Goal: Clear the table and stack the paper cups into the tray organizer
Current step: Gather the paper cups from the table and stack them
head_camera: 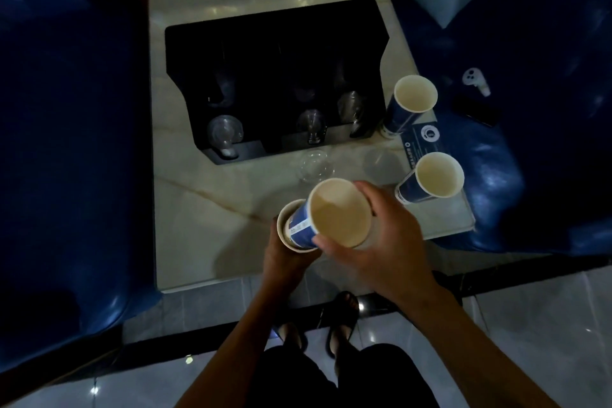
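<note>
A blue paper cup (341,212) with a cream inside is gripped by my right hand (381,242) around its rim and side. Its base sits partway inside a second paper cup (284,225), which my left hand (284,258) holds from below. Both cups hover over the near part of the pale marble table (205,228). Two more blue paper cups stand upright at the table's right edge, one farther (412,99), one nearer (433,177). The black tray organizer (275,43) lies mid-table, with clear plastic cups in its slots.
Two clear lids or cups (316,166) rest on the table just in front of the organizer. Blue sofas flank the table on both sides. A white controller (475,79) and a dark device (477,111) lie on the right sofa. A blue leaflet (424,139) lies under the right cups.
</note>
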The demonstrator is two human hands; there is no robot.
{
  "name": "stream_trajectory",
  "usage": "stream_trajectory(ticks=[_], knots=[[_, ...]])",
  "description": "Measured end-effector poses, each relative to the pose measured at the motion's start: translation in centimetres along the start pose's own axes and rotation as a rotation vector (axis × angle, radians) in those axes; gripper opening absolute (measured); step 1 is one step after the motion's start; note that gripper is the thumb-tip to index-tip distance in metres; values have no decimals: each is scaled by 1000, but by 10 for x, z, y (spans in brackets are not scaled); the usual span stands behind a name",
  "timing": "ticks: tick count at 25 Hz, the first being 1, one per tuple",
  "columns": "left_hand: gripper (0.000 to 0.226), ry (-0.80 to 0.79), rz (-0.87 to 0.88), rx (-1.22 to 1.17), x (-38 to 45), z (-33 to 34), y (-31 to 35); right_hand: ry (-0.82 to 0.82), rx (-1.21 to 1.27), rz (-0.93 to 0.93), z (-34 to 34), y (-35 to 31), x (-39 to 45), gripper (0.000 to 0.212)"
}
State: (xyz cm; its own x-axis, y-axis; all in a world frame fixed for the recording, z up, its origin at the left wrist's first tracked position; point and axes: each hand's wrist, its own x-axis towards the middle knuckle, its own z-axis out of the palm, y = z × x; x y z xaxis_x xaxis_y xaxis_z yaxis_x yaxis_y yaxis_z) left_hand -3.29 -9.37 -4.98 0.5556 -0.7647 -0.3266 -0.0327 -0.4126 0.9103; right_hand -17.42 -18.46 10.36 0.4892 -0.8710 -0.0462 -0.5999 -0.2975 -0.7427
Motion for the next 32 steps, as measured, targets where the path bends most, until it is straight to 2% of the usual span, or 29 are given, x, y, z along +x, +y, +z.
stream_trajectory(ticks=[4, 6, 8, 10, 12, 15, 16, 17, 19, 20, 21, 23, 25, 29, 32], knots=[[61, -5, -87, -43, -4, 10, -10, 9, -328, -57, 42, 1, 1, 94], [52, -6, -130, -90, -5, 16, -14, -18, -398, -58, 59, 10, 2, 97], [56, 8, -140, -185, -6, 19, -10, -51, -410, -20, 72, 21, 1, 100], [71, 1, -127, -236, -2, 21, -5, -64, -383, 42, 79, 31, 2, 103], [71, -5, -116, -171, 2, 25, -3, -77, -326, 79, 81, 39, 8, 105], [75, 37, -44, 39, 8, 29, 4, -132, 36, 188, 58, 49, 21, 97], [78, 35, -14, 103, 11, 30, 7, -47, 111, 180, 44, 56, 25, 89], [82, 22, 10, 161, 14, 32, 9, 117, 100, 143, 26, 67, 32, 80], [86, 1, 73, 260, 22, 37, 12, 447, -119, 68, -12, 95, 45, 67], [87, -4, 105, 297, 25, 41, 15, 522, -238, 93, -28, 110, 52, 72], [87, -7, 129, 333, 28, 44, 17, 513, -325, 174, -41, 124, 59, 84], [87, -1, 157, 395, 32, 50, 21, 360, -369, 393, -51, 147, 69, 113], [87, 4, 163, 430, 35, 53, 22, 233, -333, 486, -50, 163, 74, 126], [88, 2, 157, 454, 36, 58, 24, 207, -226, 448, -44, 178, 77, 107], [89, 9, 144, 443, 37, 61, 26, 289, -248, 417, -50, 172, 84, 73]])
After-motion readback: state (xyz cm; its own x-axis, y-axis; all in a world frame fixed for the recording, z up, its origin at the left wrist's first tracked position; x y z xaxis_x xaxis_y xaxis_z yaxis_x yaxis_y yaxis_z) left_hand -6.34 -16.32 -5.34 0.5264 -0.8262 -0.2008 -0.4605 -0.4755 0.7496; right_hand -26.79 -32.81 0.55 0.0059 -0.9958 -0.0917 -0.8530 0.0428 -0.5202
